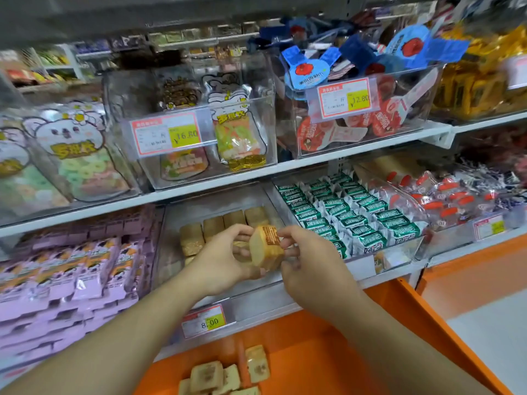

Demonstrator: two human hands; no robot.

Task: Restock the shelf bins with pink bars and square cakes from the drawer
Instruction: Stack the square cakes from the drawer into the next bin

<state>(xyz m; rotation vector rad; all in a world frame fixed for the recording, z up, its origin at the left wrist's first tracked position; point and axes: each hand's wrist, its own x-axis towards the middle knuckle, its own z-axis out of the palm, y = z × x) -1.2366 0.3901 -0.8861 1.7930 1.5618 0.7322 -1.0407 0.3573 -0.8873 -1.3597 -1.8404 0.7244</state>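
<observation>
Left hand [221, 259] grips square cake [266, 248] from left, right hand [306, 259] pinches its right edge; cake tilted on edge just above clear middle bin [251, 292], half-filled rows behind, spare cakes [225, 372] in orange drawer [328, 337] below bin; likely next: lower into front gap

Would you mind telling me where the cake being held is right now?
Centre of the head view: the cake is held by both hands, over the middle bin, left of the green packets.
</observation>
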